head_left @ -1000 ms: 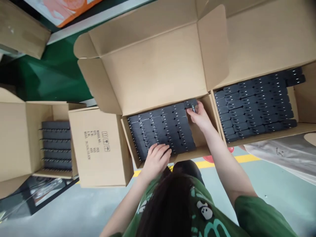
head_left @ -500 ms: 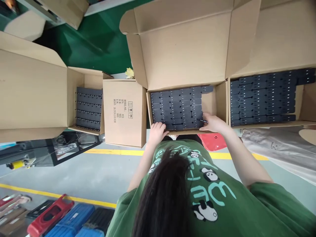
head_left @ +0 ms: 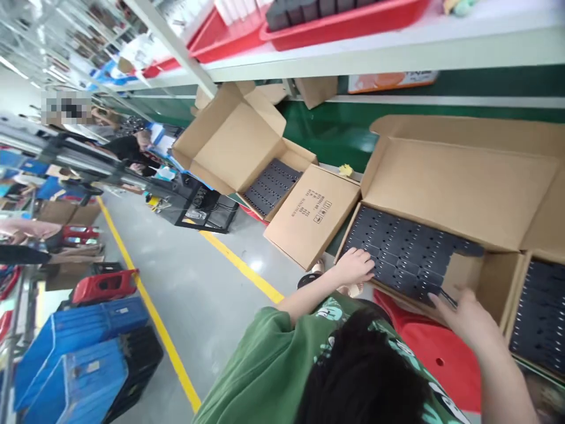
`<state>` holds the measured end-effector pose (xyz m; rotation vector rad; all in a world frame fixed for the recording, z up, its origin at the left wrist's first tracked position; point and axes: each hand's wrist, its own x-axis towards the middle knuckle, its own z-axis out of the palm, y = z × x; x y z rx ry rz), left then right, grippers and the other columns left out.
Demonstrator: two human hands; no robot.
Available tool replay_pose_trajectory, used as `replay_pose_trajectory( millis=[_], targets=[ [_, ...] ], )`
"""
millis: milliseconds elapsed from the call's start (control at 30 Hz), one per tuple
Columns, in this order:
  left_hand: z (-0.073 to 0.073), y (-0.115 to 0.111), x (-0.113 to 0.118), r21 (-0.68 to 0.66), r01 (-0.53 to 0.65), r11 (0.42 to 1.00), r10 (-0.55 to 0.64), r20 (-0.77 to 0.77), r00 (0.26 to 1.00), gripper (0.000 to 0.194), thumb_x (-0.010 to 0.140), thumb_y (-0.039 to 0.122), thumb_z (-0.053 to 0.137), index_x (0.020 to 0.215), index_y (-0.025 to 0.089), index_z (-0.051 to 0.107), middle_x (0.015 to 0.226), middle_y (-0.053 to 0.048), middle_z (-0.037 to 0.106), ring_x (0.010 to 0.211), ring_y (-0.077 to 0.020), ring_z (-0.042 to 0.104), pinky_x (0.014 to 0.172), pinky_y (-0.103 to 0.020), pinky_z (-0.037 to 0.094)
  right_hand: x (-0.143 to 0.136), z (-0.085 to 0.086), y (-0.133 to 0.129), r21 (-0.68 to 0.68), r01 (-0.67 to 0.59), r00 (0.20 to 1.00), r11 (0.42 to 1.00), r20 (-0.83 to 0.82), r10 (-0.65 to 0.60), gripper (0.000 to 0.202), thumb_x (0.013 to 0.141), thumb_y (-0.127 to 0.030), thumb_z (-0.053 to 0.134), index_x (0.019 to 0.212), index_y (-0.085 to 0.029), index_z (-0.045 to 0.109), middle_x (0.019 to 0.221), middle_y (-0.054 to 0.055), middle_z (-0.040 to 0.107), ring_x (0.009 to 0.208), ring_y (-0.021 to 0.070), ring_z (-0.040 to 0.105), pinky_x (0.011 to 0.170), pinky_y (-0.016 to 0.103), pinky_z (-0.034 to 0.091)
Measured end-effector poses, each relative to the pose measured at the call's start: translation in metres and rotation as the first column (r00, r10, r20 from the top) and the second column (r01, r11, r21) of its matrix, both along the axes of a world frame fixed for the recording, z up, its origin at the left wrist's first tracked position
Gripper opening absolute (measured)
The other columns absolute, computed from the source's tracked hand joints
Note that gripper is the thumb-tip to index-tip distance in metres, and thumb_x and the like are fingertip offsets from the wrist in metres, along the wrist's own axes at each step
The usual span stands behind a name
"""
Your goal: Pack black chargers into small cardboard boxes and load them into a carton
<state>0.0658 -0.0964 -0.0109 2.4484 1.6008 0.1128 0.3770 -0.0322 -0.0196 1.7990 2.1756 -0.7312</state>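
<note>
My left hand (head_left: 355, 266) lies with its fingers flat on the near left corner of an open cardboard box (head_left: 498, 288). Rows of flat black pieces (head_left: 397, 247) with small pale dots fill most of that box. At its right end a bare strip of cardboard shows. My right hand (head_left: 470, 318) is over the near right part of the box, closed on a slim black pen (head_left: 448, 297) that points at the pieces. The fingertips are slightly blurred.
A closed carton (head_left: 309, 212) and another open box (head_left: 247, 141) of black pieces stand to the left. A further box (head_left: 541, 312) is at the right. Red trays (head_left: 344, 26) sit on the shelf above. A red stool (head_left: 441, 353) and blue crates (head_left: 83, 365) are below.
My view has swung to the left and up, bringing the shelf and aisle into sight. Both hands stay at the same box, and the pen is still in my right hand.
</note>
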Motion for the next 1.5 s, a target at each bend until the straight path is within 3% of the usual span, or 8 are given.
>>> replay_pose_trajectory(
  millis=[267, 633, 767, 867, 1000, 1300, 1400, 1500],
  targets=[
    [0.032, -0.096, -0.107, 0.117, -0.562, 0.819, 0.545, 0.149, 0.825, 0.018, 0.095, 0.027, 0.051, 0.080, 0.021, 0.059, 0.080, -0.005, 0.060, 0.079, -0.0190, 0.056, 0.072, -0.033, 0.039, -0.151, 0.041, -0.023, 0.117, -0.360, 0.890, 0.926, -0.256, 0.378, 0.034, 0.096, -0.028, 0.034, 0.106, -0.015, 0.064, 0.103, 0.015, 0.065, 0.096, 0.0260, 0.065, 0.092, 0.038, 0.049],
    [0.017, -0.179, -0.260, 0.106, -0.884, 0.455, 0.718, 0.544, 0.434, 0.024, 0.094, 0.029, 0.050, 0.071, 0.022, 0.054, 0.072, -0.003, 0.058, 0.073, -0.0185, 0.058, 0.073, -0.033, 0.047, -0.398, 0.049, -0.075, 0.061, -0.609, 0.783, 0.791, -0.109, 0.612, 0.036, 0.089, -0.004, 0.038, 0.109, -0.013, 0.066, 0.112, 0.015, 0.062, 0.102, 0.0244, 0.062, 0.083, 0.032, 0.046],
    [0.015, -0.155, -0.285, -0.394, -0.751, 0.530, 0.763, 0.609, 0.218, 0.018, 0.087, 0.036, 0.060, 0.095, 0.020, 0.065, 0.090, -0.006, 0.069, 0.078, -0.0175, 0.064, 0.072, -0.031, 0.053, -0.420, 0.045, -0.085, 0.166, -0.630, 0.729, 0.759, -0.211, 0.651, 0.041, 0.087, -0.003, 0.038, 0.116, -0.015, 0.065, 0.114, 0.014, 0.063, 0.105, 0.0251, 0.061, 0.090, 0.036, 0.048],
    [0.018, -0.136, -0.292, -0.570, -0.423, 0.704, 0.704, 0.641, 0.307, 0.033, 0.087, 0.039, 0.063, 0.114, 0.021, 0.067, 0.098, -0.005, 0.073, 0.079, -0.0160, 0.066, 0.075, -0.029, 0.054, -0.439, 0.043, -0.093, 0.248, -0.637, 0.630, 0.729, -0.376, 0.679, 0.041, 0.090, -0.008, 0.039, 0.124, -0.017, 0.061, 0.117, 0.014, 0.065, 0.109, 0.0250, 0.060, 0.095, 0.041, 0.049],
    [0.015, -0.141, -0.303, -0.500, -0.437, 0.748, 0.654, 0.666, 0.358, 0.025, 0.091, 0.031, 0.053, 0.100, 0.019, 0.073, 0.086, -0.003, 0.073, 0.071, -0.0147, 0.061, 0.073, -0.028, 0.050, -0.471, 0.048, -0.101, 0.222, -0.677, 0.561, 0.702, -0.461, 0.687, 0.032, 0.095, -0.016, 0.038, 0.118, -0.018, 0.061, 0.114, 0.013, 0.068, 0.105, 0.0252, 0.063, 0.092, 0.043, 0.052],
    [-0.033, -0.171, -0.463, -0.351, -0.915, -0.199, 0.787, 0.499, -0.362, 0.038, 0.091, 0.039, 0.031, 0.072, 0.019, 0.058, 0.074, -0.011, 0.067, 0.076, -0.0230, 0.065, 0.079, -0.036, 0.053, -0.438, 0.068, -0.100, 0.326, -0.556, 0.690, 0.765, -0.332, 0.643, 0.041, 0.099, -0.028, 0.039, 0.138, -0.021, 0.048, 0.136, 0.016, 0.057, 0.125, 0.0268, 0.057, 0.105, 0.048, 0.050],
    [-0.030, -0.138, -0.507, -0.260, -0.935, -0.240, 0.799, 0.494, -0.343, 0.029, 0.082, 0.040, 0.035, 0.071, 0.022, 0.055, 0.073, -0.014, 0.067, 0.087, -0.0327, 0.068, 0.081, -0.045, 0.052, -0.403, 0.068, -0.110, 0.298, -0.446, 0.794, 0.844, -0.303, 0.527, 0.046, 0.094, -0.019, 0.041, 0.139, -0.019, 0.048, 0.141, 0.018, 0.052, 0.130, 0.0266, 0.054, 0.107, 0.046, 0.049],
    [-0.015, -0.095, -0.517, -0.190, -0.978, -0.084, 0.858, 0.486, -0.168, 0.027, 0.074, 0.042, 0.034, 0.066, 0.026, 0.054, 0.052, -0.010, 0.055, 0.083, -0.0454, 0.068, 0.071, -0.057, 0.048, -0.371, 0.071, -0.127, 0.250, -0.296, 0.883, 0.922, -0.296, 0.363, 0.054, 0.088, -0.012, 0.044, 0.142, -0.017, 0.046, 0.146, 0.018, 0.046, 0.135, 0.0270, 0.049, 0.111, 0.046, 0.045]
  ],
)
